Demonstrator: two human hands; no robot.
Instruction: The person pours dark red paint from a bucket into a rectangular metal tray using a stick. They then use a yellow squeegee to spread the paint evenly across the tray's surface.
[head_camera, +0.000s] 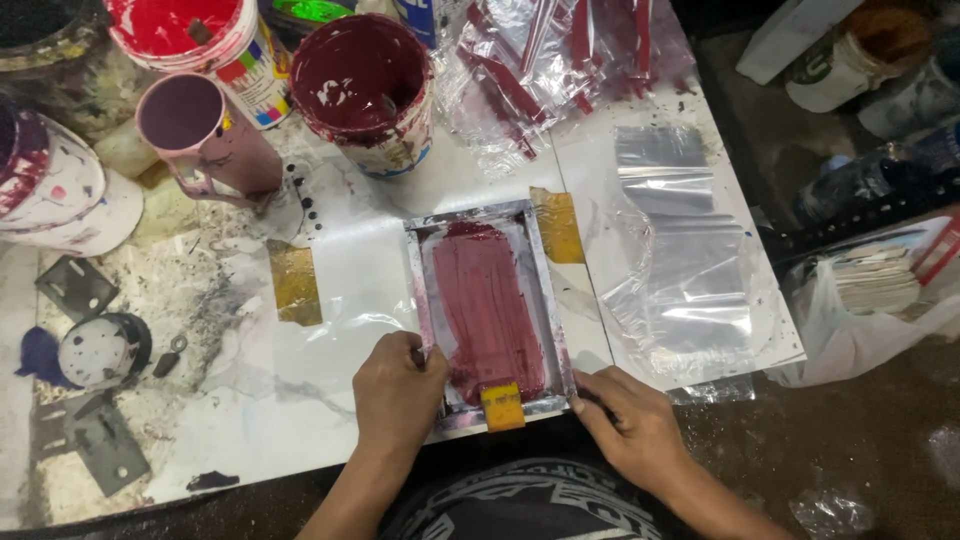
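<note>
Left hand (398, 392) and right hand (632, 425) grip the screen frame's (534, 262) near corners; slipping likely smears red ink (487, 312).

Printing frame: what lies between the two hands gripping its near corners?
In the head view, the yellow squeegee sits between left hand and right hand, on the frame.

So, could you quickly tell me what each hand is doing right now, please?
Left hand: closed, gripping the near-left corner of the screen-printing frame.
Right hand: fingers curled on the frame's near-right corner.
</note>
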